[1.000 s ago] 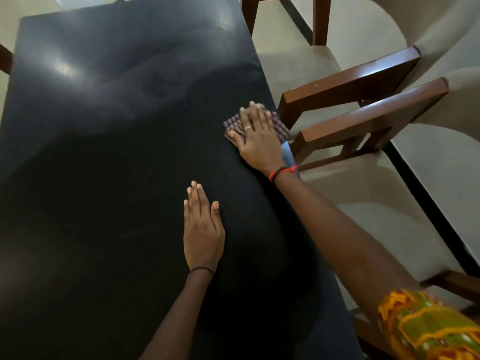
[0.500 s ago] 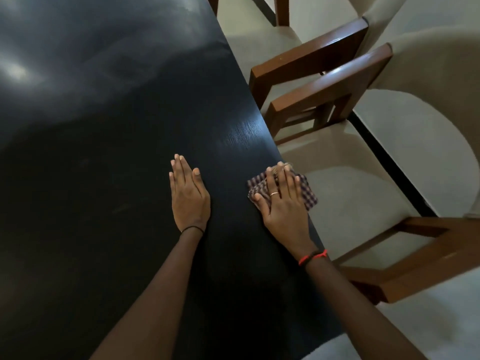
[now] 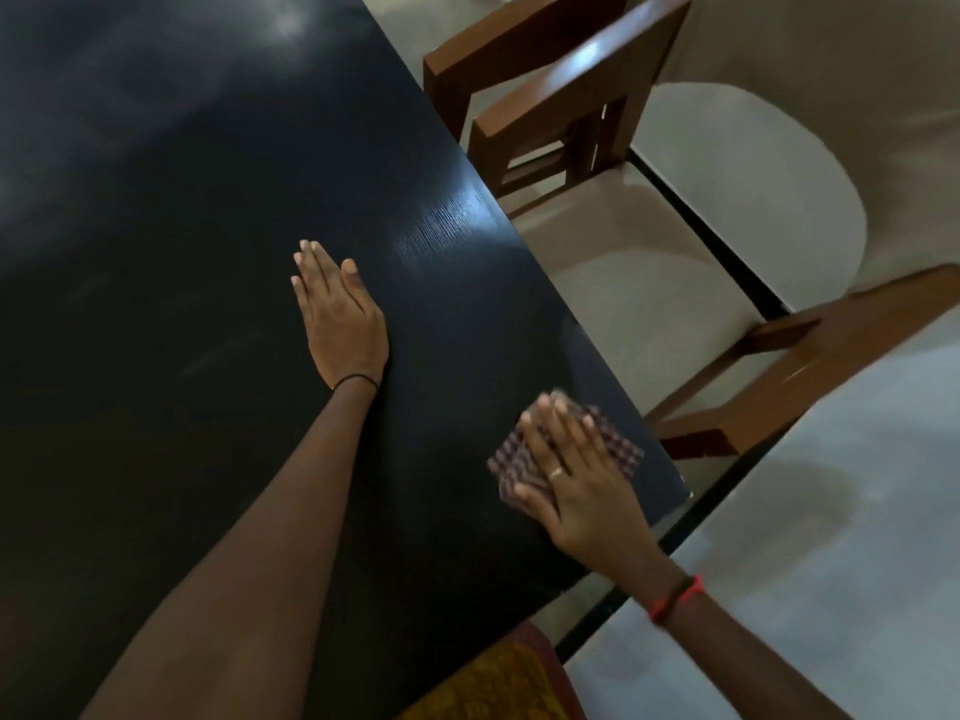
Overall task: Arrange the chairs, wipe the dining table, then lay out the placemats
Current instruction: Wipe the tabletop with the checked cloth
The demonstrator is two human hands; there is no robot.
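Observation:
The black dining table (image 3: pixel 182 226) fills the left and middle of the view. My right hand (image 3: pixel 576 485) presses flat on a folded checked cloth (image 3: pixel 615 446) near the table's near right corner. My left hand (image 3: pixel 340 319) rests palm down on the tabletop, fingers straight, further in from the edge. A wooden chair (image 3: pixel 623 236) with a beige seat stands along the table's right side, its arm close to the edge. No placemats are in view.
A second wooden chair (image 3: pixel 498 49) stands beyond the first, armrest beside armrest. Light floor tiles (image 3: pixel 831 537) with dark joint lines lie to the right. Patterned orange clothing (image 3: pixel 493 683) shows at the bottom edge.
My right hand has slid the cloth along the right edge of the table toward me, down to the near corner. The left hand stays flat on the table.

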